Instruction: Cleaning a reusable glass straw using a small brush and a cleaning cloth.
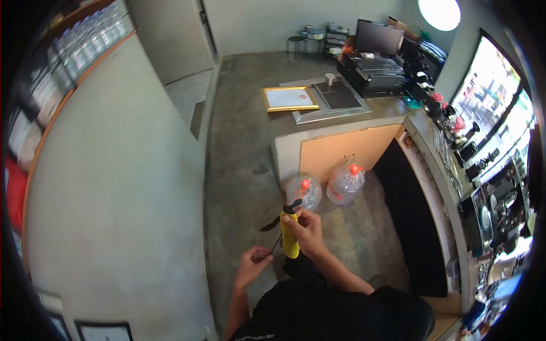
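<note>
In front of my body, my right hand [307, 232] is closed around a yellow, roughly cylindrical object [290, 241] with black parts at its top. It stands nearly upright, and its exact kind is unclear. A dark curved piece juts out to the left near its top. Lower and to the left, my left hand [254, 265] pinches the lower end of a thin dark strip [276, 244] that slants up toward the yellow object. Whether the strip is joined to it I cannot tell.
Two clear water jugs [346, 186] with orange caps stand on the floor ahead, against the counter. On the counter lie a gold-framed certificate [290, 99] and a metal-framed panel [338, 95]; a monitor [378, 37] stands farther back. A pale partition [114, 187] rises on my left.
</note>
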Motion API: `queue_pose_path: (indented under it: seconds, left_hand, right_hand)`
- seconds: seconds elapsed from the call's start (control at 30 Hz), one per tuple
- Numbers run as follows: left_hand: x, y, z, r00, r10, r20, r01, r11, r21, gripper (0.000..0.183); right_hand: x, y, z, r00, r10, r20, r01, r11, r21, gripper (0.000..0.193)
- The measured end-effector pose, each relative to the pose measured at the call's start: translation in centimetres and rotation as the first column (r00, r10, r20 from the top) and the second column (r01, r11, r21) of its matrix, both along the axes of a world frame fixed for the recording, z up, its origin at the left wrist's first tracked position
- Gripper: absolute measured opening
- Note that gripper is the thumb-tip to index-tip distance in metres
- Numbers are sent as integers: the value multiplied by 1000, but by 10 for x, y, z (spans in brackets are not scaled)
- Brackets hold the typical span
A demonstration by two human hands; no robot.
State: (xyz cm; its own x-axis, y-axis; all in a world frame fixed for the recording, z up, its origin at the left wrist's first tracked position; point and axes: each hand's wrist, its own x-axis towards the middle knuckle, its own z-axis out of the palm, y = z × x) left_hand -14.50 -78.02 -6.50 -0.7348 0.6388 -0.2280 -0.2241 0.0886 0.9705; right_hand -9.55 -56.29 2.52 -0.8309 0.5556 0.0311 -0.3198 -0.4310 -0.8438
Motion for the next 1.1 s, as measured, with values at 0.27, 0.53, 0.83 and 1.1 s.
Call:
queue_pose_path:
  seconds: [0.27,0.53,0.83,1.1]
  left_hand:
    - [-90,96,2,990,-113,-83,109,993,-55,17]
    - [-135,186,6,955,-293,51,293,956,-2,17]
    - [-203,186,-31,900,-411,146,408,912,54,21]
    - [-321,156,-44,923,-330,197,299,939,170,17]
  right_hand:
    - [-48,88,8,995,-94,-41,96,995,29,22]
    - [-46,158,-4,950,-310,-30,311,948,67,11]
    - [-90,185,-9,973,-223,54,207,957,203,11]
    - [-216,150,-11,934,-354,43,341,922,185,17]
